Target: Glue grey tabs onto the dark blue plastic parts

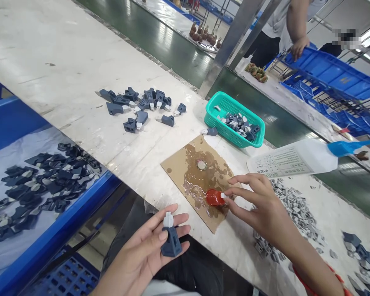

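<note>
My left hand [151, 242], palm up, holds a dark blue plastic part [172, 243] between thumb and fingers. A light grey piece [168, 220] sticks up from the top of that part. My right hand [259, 201] pinches a small light grey piece [223, 196] at the edge of a shiny red cap [214, 197]. The cap lies on a piece of brown cardboard [175, 172] that is wet with clear liquid. A small round disc [201, 165] also sits on the cardboard.
Dark blue parts [142, 102] lie scattered on the white table [64, 61]. A green basket [216, 107] holds more. Beside my right hand are a glue bottle [296, 158] and many small grey pieces [296, 209]. A blue bin [89, 197] stands left. Another person's hand [299, 47] touches a blue crate [336, 74].
</note>
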Action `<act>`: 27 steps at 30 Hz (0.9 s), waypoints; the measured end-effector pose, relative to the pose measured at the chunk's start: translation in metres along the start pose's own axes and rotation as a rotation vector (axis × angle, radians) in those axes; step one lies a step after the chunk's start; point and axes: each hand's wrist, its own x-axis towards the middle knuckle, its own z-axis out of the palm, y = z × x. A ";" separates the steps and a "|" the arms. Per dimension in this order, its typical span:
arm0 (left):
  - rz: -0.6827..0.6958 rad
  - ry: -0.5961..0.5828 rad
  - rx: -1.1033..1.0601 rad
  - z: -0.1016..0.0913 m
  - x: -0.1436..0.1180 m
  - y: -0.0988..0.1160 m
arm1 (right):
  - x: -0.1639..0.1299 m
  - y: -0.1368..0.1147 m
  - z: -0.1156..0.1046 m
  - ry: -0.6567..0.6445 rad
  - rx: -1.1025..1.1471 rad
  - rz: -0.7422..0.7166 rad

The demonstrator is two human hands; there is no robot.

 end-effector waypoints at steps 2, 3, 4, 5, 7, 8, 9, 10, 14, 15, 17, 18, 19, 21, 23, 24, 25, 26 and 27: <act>0.004 0.008 0.009 -0.001 0.001 -0.001 | 0.001 -0.002 -0.005 0.027 -0.025 -0.029; 0.009 0.001 0.011 -0.001 0.002 -0.002 | 0.002 -0.004 -0.008 0.047 -0.043 -0.041; 0.022 -0.005 0.014 -0.001 0.003 -0.002 | 0.003 -0.006 -0.012 0.071 -0.062 -0.051; 0.035 -0.005 0.020 -0.001 0.003 -0.003 | 0.003 -0.008 -0.015 0.099 -0.080 -0.056; 0.050 0.006 0.044 -0.001 0.003 -0.004 | 0.004 -0.012 -0.019 0.162 -0.113 -0.045; 0.051 0.020 0.056 -0.001 0.003 -0.005 | 0.004 -0.013 -0.020 0.195 -0.126 -0.034; 0.047 0.034 0.070 0.000 0.003 -0.005 | 0.003 -0.014 -0.019 0.218 -0.134 -0.026; 0.042 0.047 0.089 0.001 0.002 -0.006 | 0.003 -0.014 -0.017 0.221 -0.135 -0.021; 0.067 0.071 0.219 0.005 0.002 -0.011 | -0.002 -0.013 -0.005 0.166 -0.097 0.001; 0.080 0.067 0.246 0.007 0.002 -0.013 | -0.003 -0.014 -0.004 0.196 -0.096 0.034; 0.111 0.062 0.282 0.011 0.004 -0.016 | -0.007 -0.021 -0.004 0.275 -0.087 0.109; 0.130 0.065 0.303 0.013 0.005 -0.018 | -0.008 -0.026 -0.004 0.296 -0.064 0.137; 0.153 0.070 0.325 0.015 0.006 -0.020 | -0.010 -0.033 -0.005 0.297 -0.028 0.151; 0.210 0.065 0.365 0.018 0.008 -0.023 | -0.013 -0.047 -0.003 0.261 0.067 0.134; 0.274 0.041 0.397 0.019 0.010 -0.025 | -0.016 -0.060 0.000 0.234 0.155 0.103; 0.304 0.030 0.415 0.019 0.011 -0.026 | -0.017 -0.065 0.003 0.233 0.186 0.089; 0.329 0.023 0.439 0.019 0.012 -0.026 | -0.018 -0.069 0.006 0.237 0.209 0.084; 0.347 0.022 0.466 0.018 0.012 -0.027 | -0.018 -0.072 0.009 0.235 0.226 0.091; 0.361 0.025 0.492 0.018 0.012 -0.027 | -0.018 -0.074 0.012 0.233 0.235 0.103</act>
